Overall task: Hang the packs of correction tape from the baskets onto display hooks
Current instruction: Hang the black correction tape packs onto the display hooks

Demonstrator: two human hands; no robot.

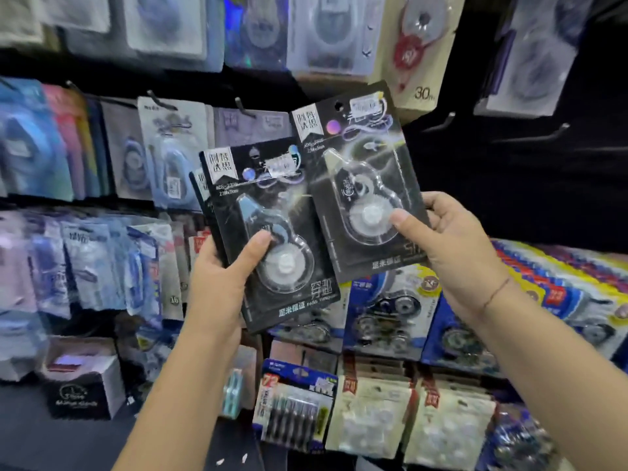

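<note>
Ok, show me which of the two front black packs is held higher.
The right pack, pinched in the right hand, its top up by the bare hooks. The left hand holds the left pack lower, with another tucked behind.

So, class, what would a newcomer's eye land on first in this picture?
At centre, the left hand grips a small stack of black correction tape packs, and the right hand pinches a single pack slightly higher. Behind them, bare hooks jut from the dark panel at upper right.
</note>
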